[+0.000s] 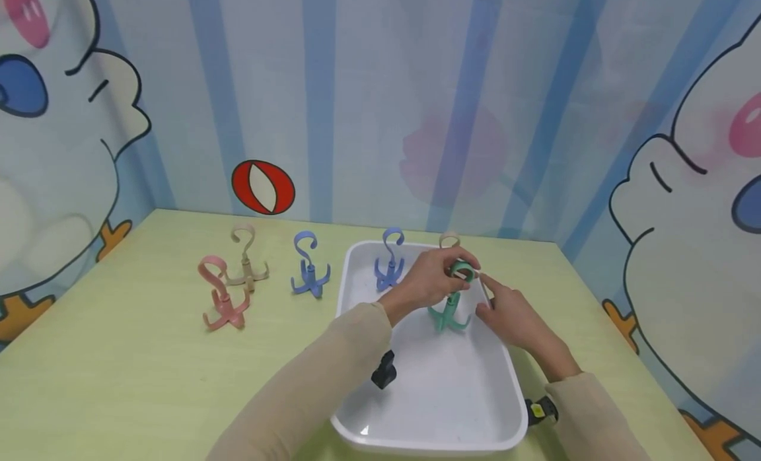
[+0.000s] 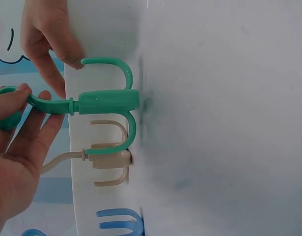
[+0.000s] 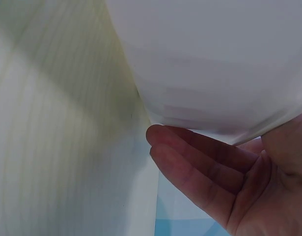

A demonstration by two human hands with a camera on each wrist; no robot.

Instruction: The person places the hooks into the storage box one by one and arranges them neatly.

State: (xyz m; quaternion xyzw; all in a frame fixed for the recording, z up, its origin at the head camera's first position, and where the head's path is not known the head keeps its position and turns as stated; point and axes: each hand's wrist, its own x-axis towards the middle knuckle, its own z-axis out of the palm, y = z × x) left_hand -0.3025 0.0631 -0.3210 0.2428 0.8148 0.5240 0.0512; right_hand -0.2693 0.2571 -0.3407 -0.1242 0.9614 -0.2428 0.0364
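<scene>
The green hook (image 1: 448, 309) is standing nearly upright inside the white tray (image 1: 440, 395), near its far right corner, with its arms spreading out at the bottom; whether its base is touching the tray floor, I cannot tell. The left hand (image 1: 431, 276) is holding it from above, and its fingers are clamping on the curved top. The right hand (image 1: 514, 319) is gripping the right rim of the tray just beside the hook, with the thumb pressing on the inner side and the other fingers lying along the outer wall. Behind the green hook, a tan hook (image 2: 111, 158) is standing in the tray, and to the left of these a blue hook (image 1: 389, 276) is also standing there, near the far wall. The tray is resting on the pale yellow tabletop (image 1: 148, 368). To the left of the tray, a second blue hook (image 1: 309, 279) is standing on this surface, and farther left a pink hook (image 1: 226, 309) is standing in front of a second tan hook (image 1: 246, 273). Behind everything, a blue striped curtain (image 1: 368, 117) is hanging.
</scene>
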